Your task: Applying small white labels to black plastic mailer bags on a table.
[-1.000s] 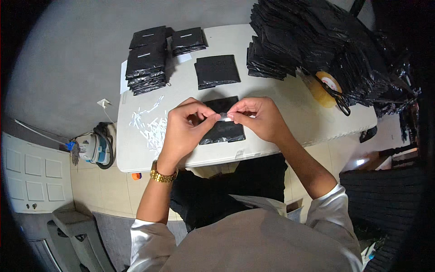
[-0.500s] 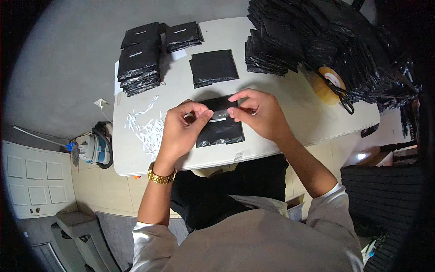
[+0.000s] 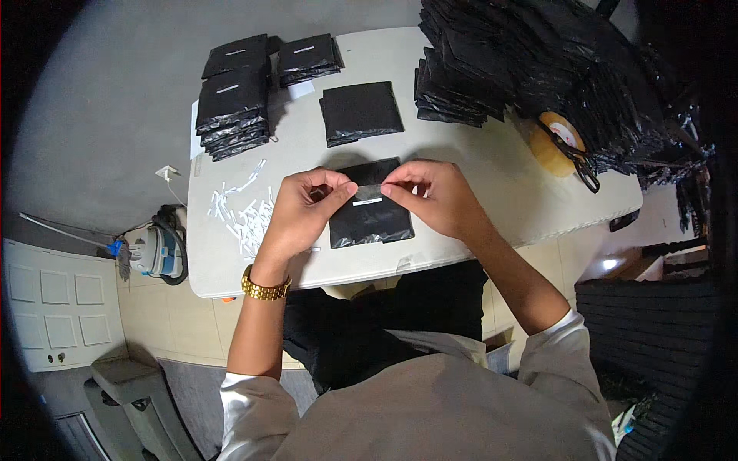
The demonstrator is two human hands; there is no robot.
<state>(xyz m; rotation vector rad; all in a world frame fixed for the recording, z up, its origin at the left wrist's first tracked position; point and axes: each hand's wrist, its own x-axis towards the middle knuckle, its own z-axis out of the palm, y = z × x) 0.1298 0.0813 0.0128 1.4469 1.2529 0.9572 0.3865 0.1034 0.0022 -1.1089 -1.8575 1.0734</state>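
Note:
A short piece of clear tape [image 3: 369, 191] spans the gap between my two hands, just above a black plastic package [image 3: 371, 227]. My left hand [image 3: 298, 209] pinches one end of it between thumb and forefinger. At the other end, the thumb and forefinger of my right hand [image 3: 437, 198] are closed on it. Below the tape, a small white paper strip [image 3: 367, 202] lies across the middle of the package. Whether the tape touches the package is hard to tell.
Loose white paper strips [image 3: 254, 224] lie left of my left hand. Black packages with strips are stacked in one pile [image 3: 232, 107] and a smaller one [image 3: 309, 58]. Another package [image 3: 361, 111] lies ahead. At right are a big black heap [image 3: 492, 65], a tape roll [image 3: 550, 154] and scissors [image 3: 587, 170].
My right thumb and forefinger, apart before, have closed on the tape's end. The tape now lies flatter, just above the white strip.

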